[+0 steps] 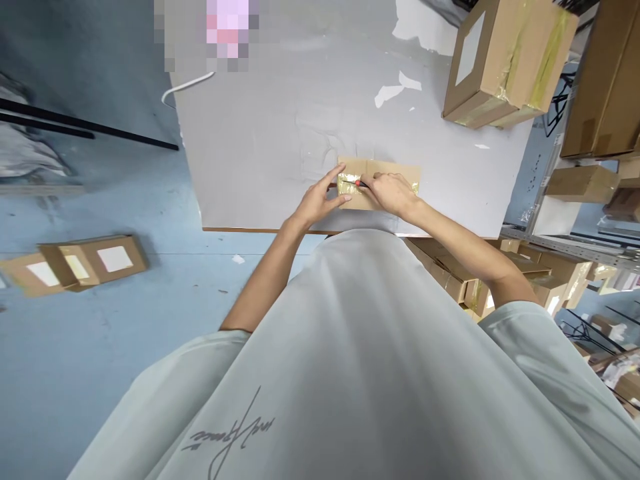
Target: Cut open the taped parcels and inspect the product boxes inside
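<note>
A small cardboard box (367, 167) with shiny yellowish tape along its middle lies near the front edge of the grey table (250, 153). My left hand (320, 201) is at the box's left end, thumb and fingers spread apart, with fingertips touching its two corners. Above the box's top, my right hand (393, 192) is closed around a small tool (358, 183) with a red and black handle. The tool's thin tip points left over the taped strip. Most of the handle is hidden in the fingers.
A large taped carton (500, 63) stands at the table's back right. White paper scraps (390, 92) and a white cable (193, 83) lie on the table. Open cartons (95, 262) are on the floor at left; shelves with boxes (583, 183) stand at right.
</note>
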Action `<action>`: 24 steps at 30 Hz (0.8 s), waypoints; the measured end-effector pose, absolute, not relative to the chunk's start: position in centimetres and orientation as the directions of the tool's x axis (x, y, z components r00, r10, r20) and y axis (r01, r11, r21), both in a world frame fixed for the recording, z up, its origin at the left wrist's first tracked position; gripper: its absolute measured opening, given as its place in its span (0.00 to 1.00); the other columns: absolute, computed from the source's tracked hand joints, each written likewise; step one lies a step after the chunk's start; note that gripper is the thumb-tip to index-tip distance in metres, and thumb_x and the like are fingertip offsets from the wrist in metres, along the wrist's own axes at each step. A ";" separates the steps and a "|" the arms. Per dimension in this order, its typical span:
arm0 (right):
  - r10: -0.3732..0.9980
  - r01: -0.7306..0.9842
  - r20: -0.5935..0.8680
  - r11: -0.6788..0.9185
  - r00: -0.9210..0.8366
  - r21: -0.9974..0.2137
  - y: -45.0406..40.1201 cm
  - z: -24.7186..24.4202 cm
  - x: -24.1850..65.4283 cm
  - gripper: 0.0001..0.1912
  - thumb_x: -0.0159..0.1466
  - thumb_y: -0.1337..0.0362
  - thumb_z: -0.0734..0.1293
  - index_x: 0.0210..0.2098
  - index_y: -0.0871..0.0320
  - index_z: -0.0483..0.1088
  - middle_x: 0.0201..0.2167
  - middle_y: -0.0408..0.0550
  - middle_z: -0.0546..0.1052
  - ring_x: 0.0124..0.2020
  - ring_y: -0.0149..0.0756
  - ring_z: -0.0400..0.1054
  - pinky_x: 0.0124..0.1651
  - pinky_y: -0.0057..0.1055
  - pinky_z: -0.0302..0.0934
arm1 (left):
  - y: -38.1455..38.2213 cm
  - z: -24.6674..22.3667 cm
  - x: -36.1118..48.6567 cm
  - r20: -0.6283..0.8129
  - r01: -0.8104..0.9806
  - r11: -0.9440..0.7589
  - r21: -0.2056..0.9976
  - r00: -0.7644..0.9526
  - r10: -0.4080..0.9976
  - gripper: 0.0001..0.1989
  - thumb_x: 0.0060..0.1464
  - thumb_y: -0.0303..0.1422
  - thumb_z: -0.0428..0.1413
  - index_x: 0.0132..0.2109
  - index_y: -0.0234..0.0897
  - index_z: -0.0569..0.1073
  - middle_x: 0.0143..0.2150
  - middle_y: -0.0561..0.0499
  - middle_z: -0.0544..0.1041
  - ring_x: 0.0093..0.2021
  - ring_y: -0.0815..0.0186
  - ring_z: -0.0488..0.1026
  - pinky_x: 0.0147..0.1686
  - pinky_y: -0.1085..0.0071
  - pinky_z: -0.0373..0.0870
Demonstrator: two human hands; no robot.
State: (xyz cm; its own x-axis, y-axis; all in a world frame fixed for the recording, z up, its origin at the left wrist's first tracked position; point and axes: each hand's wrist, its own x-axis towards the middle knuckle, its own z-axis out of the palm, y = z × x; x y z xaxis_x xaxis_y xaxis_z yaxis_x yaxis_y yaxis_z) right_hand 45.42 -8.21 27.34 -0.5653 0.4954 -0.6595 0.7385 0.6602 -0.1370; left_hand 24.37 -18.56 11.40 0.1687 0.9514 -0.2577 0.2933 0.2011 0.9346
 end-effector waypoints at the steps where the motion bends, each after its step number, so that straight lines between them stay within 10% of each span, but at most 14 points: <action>1: 0.491 0.735 -0.656 0.663 -0.573 -0.145 -8.1 27.3 45.4 0.27 0.87 0.55 0.54 0.73 0.63 0.72 0.58 0.70 0.85 0.55 0.59 0.82 0.54 0.41 0.66 | -18.6 11.6 24.3 -0.267 0.298 0.210 0.931 0.164 0.950 0.57 0.61 0.72 0.62 0.86 0.50 0.61 0.86 0.39 0.64 0.76 0.41 0.75 0.76 0.47 0.72; 24: 0.483 0.758 -0.703 0.641 -0.522 -0.123 -9.0 27.7 41.6 0.25 0.80 0.75 0.57 0.71 0.65 0.73 0.55 0.70 0.87 0.59 0.55 0.84 0.59 0.44 0.73 | -18.0 11.9 24.0 -0.287 0.265 0.236 0.935 0.172 0.942 0.57 0.60 0.72 0.63 0.85 0.50 0.62 0.85 0.39 0.64 0.79 0.42 0.71 0.78 0.46 0.70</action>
